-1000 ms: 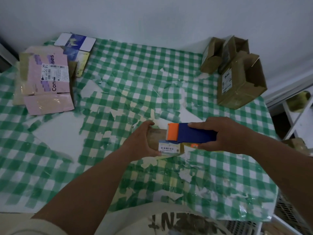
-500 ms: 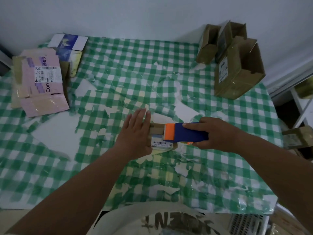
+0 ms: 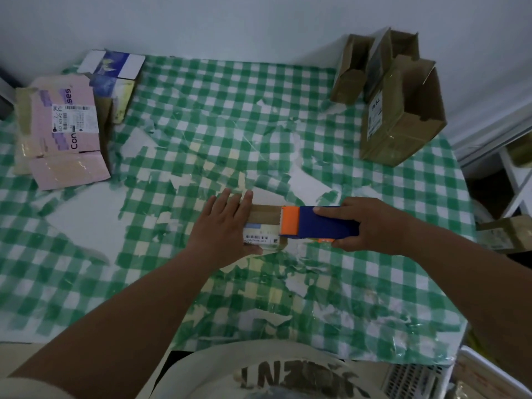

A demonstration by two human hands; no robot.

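Observation:
A small brown cardboard box (image 3: 263, 223) with a white barcode label lies flat in the middle of the green checked tablecloth (image 3: 230, 125). My left hand (image 3: 224, 226) lies flat on the box's left part, fingers straight, pressing it down. My right hand (image 3: 371, 226) grips a blue tape dispenser (image 3: 319, 223) with an orange front end, whose orange end rests on the right part of the box. The box's right end is hidden under the dispenser.
Flattened pink and blue cartons (image 3: 63, 131) lie at the back left. Open brown boxes (image 3: 400, 110) stand at the back right against the wall. The tablecloth is torn, with white patches (image 3: 86, 223). A white rack and another box (image 3: 506, 234) are past the right edge.
My left hand went from gripping the box's left end to lying flat on top of it. The box and dispenser now lie lower, flat on the table.

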